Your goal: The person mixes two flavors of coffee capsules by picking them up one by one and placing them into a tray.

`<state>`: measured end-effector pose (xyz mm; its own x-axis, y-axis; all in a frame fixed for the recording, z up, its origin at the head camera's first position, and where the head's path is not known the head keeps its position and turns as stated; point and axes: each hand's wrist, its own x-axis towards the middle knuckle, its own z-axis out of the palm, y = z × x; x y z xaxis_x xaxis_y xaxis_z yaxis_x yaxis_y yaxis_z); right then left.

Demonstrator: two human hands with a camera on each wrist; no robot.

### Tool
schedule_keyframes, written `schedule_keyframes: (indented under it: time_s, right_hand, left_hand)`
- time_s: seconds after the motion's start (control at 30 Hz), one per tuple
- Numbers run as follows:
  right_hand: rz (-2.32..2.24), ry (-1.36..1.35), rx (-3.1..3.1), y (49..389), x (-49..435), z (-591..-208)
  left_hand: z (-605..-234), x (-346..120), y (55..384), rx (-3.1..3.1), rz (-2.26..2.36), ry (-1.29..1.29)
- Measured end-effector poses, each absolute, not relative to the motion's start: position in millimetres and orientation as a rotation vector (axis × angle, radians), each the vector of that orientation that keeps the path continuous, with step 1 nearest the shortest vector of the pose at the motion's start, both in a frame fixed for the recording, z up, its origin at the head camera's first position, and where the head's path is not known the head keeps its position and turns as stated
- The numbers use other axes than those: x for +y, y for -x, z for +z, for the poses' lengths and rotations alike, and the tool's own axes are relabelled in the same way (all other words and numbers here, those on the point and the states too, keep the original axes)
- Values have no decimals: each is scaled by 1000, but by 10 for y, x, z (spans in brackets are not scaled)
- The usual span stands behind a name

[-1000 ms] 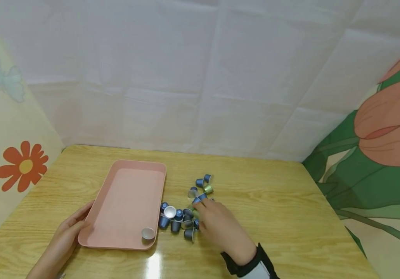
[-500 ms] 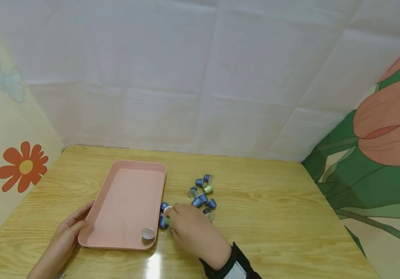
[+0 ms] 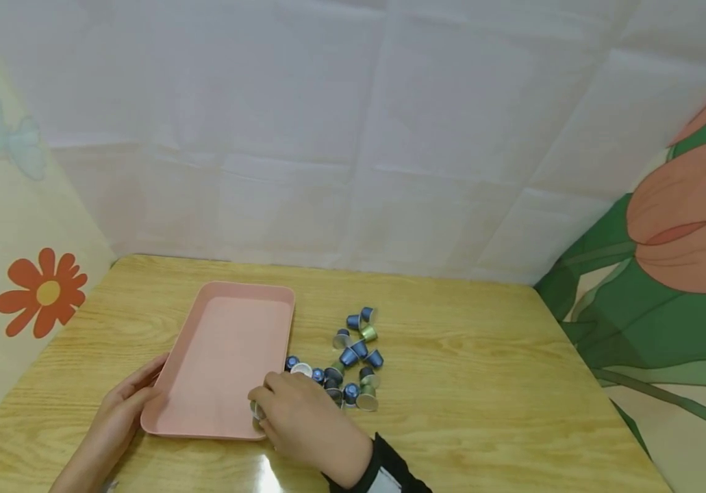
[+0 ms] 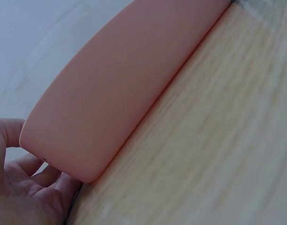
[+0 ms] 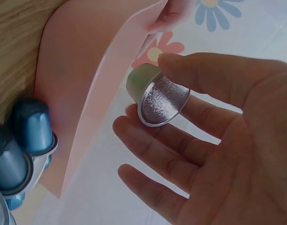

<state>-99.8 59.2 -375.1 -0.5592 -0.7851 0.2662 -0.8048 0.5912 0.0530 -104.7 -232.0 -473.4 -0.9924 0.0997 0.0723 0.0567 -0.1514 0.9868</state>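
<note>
My left hand grips the near left side of a pink tray, thumb at the rim. In the left wrist view, the fingers lie behind and below the tray's edge. Over the tray's near right corner, my right hand pinches a green coffee capsule between thumb and fingers. Its silver foil lid faces the wrist camera. The right hand covers most of that corner in the head view. Beside the tray lies a loose pile of coffee capsules, among them a blue capsule and a green capsule.
Farther back, more blue and green capsules lie scattered on the wood-grain table. A white sheet hangs behind the table. Flower-printed panels stand at both sides.
My right hand has moved left from the capsule pile to above the tray's near right corner, bringing a green capsule. My left hand keeps its grip on the tray.
</note>
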Motion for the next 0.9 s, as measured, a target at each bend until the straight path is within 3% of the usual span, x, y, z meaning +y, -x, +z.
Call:
schedule_keyframes:
  time_s: [0.9]
  right_hand:
    - [32,-1328,-2500,1016,386,-3977]
  left_hand:
    - [-4717,-2320,1048,2053,2311,-109]
